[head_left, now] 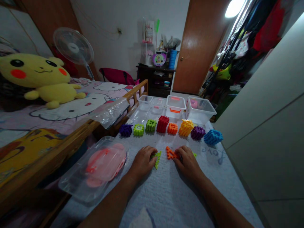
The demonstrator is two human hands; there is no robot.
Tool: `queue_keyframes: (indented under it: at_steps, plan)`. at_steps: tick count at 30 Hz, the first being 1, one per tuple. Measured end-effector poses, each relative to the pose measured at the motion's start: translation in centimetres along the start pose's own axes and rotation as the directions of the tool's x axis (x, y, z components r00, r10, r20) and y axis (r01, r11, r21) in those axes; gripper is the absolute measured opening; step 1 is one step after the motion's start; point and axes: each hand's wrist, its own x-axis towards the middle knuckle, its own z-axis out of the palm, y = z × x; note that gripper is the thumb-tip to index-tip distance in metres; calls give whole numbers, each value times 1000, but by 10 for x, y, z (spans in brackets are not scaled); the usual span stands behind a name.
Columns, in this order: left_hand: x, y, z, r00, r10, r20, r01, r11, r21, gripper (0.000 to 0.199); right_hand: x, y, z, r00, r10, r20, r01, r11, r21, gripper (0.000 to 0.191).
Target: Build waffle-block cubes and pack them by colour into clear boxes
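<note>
My left hand [144,160] is closed on a lime-green toothed building piece [158,160] just above the cloth. To its right, my right hand [187,160] grips an orange triangular building piece [170,153] with notched edges. A bit of another green piece [195,155] peeks out beyond the right hand's fingers, mostly hidden. Behind both hands runs a row of interlocking-block stacks, among them a red one [162,124], a small orange one [172,128], a yellow one [186,127], a purple one [198,133] and a blue one [213,137].
Clear plastic boxes [201,109] line the table's far end. Transparent lids [82,186] with pink parts lie at the left. A wooden bed rail [78,136] borders the table on the left, a white cabinet [266,126] on the right.
</note>
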Motion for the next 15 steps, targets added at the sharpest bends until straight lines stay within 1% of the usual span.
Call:
queue_keyframes:
  at_steps: [3, 15]
  plan:
    - [0, -1, 0, 1000, 4, -2, -4, 1000, 6, 17, -1, 1, 0, 1000, -3, -16, 3, 1000, -5, 12]
    - [0, -2, 2, 1000, 26, 2, -26, 999, 33, 16, 0, 0, -3, 998, 46, 48, -40, 993, -108, 12]
